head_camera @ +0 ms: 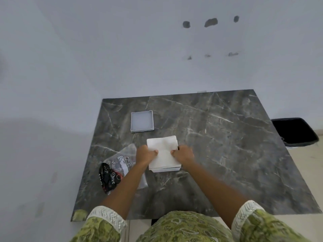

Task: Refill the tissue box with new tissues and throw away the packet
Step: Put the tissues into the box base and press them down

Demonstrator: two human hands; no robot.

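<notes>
A stack of white tissues (162,151) rests on the white base of the tissue box (167,169) at the middle of the dark marble table (227,154). My left hand (145,154) grips the stack's left side and my right hand (183,154) grips its right side. The far end of the stack curls upward. The box's grey lid (142,121) lies upside down farther back on the table. The emptied plastic packet (117,170), clear with black print, lies to the left, partly under my left forearm.
A black bin (295,131) stands on the floor beyond the table's right edge. A white wall runs along the table's far and left sides. Green patterned sleeves and clothing fill the bottom of the view.
</notes>
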